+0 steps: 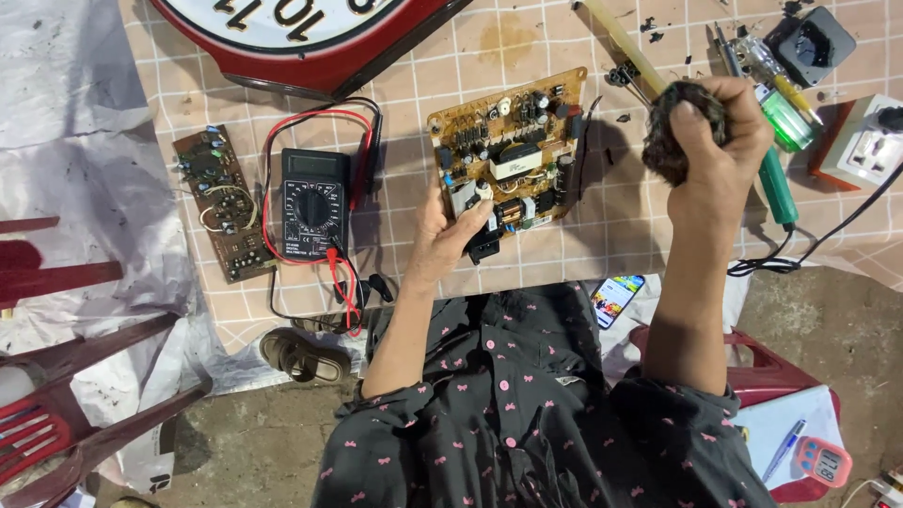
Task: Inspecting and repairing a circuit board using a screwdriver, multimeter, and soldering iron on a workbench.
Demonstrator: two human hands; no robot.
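Two circuit boards: tan board gripped at near edge by left hand, fingers curled; brown board aside. One multimeter. Right hand raised, fingers clenched round dark wad.

From my remote view: tabletop carries a beige grid-checked cloth. Bare concrete floor below, dusty. Dark red plastic chair at left, grey-white sheeting draped beside it. Lighting even, possibly daylight; source out of view.
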